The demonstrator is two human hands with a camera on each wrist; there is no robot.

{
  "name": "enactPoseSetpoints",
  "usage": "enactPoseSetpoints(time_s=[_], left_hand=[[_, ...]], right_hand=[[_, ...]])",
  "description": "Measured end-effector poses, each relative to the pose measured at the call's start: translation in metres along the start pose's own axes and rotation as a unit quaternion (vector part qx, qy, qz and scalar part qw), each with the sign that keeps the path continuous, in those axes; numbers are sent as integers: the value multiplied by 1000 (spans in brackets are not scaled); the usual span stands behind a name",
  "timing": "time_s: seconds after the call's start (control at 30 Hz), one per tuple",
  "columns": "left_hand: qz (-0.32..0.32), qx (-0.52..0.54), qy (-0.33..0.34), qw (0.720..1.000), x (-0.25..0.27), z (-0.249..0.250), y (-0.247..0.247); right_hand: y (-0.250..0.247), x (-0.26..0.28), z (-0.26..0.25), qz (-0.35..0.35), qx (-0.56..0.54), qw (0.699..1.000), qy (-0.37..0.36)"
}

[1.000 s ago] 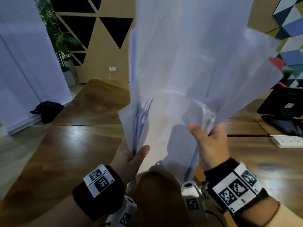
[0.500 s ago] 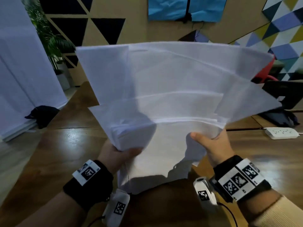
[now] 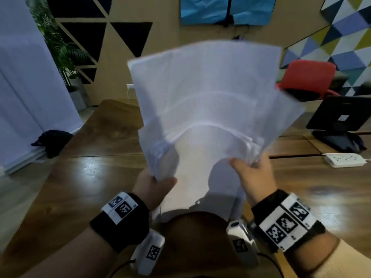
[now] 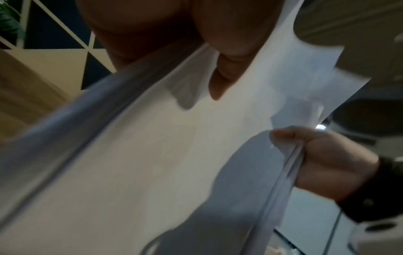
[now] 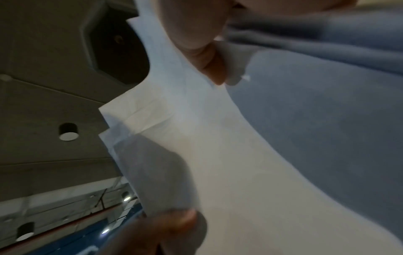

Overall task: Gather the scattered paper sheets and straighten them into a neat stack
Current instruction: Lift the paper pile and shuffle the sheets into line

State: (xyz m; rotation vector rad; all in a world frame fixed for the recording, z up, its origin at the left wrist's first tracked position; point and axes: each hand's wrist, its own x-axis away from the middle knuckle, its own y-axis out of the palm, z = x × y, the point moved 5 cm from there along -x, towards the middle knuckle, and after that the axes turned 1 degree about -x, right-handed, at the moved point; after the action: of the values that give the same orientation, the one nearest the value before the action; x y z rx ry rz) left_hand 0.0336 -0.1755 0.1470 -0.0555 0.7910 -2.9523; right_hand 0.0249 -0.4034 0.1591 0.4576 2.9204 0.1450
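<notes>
White paper sheets (image 3: pixel 208 101) fan upright above the table (image 3: pixel 80 177); your left hand (image 3: pixel 152 185) and right hand (image 3: pixel 255 175) pinch their near corners.

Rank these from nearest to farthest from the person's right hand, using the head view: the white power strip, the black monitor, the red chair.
From the right hand:
1. White power strip, on the table to the hand's right.
2. Black monitor, standing behind the strip, farther right.
3. Red chair, beyond the table, by the patterned wall.

Head view looks forward-down over worktop (image 3: pixel 84 177). Wrist views close, angled upward. All share paper sheets (image 3: pixel 210 101), both hands.
</notes>
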Motion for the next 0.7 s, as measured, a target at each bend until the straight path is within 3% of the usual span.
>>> enactPoseSetpoints(time_s=[0.1, 0.17, 0.3, 0.43, 0.57, 0.7], left_hand=[[0, -28, -30, 999, -2, -17, 2], [8, 27, -36, 999, -6, -26, -4], [-28, 63, -24, 997, -3, -30, -9], [-1, 134, -44, 990, -1, -29, -12], [13, 204, -40, 978, -5, -30, -24], [-9, 223, -24, 975, -8, -27, -24]], right_hand=[[-4, -3, 3, 17, 40, 999, 18], [-7, -10, -7, 11, 43, 999, -2], [-9, -24, -24, -16, -39, 999, -14], [-9, -34, -32, -67, -96, 993, -2], [-6, -29, -22, -162, 1, 986, 46], [-10, -17, 4, -108, 36, 989, 96]])
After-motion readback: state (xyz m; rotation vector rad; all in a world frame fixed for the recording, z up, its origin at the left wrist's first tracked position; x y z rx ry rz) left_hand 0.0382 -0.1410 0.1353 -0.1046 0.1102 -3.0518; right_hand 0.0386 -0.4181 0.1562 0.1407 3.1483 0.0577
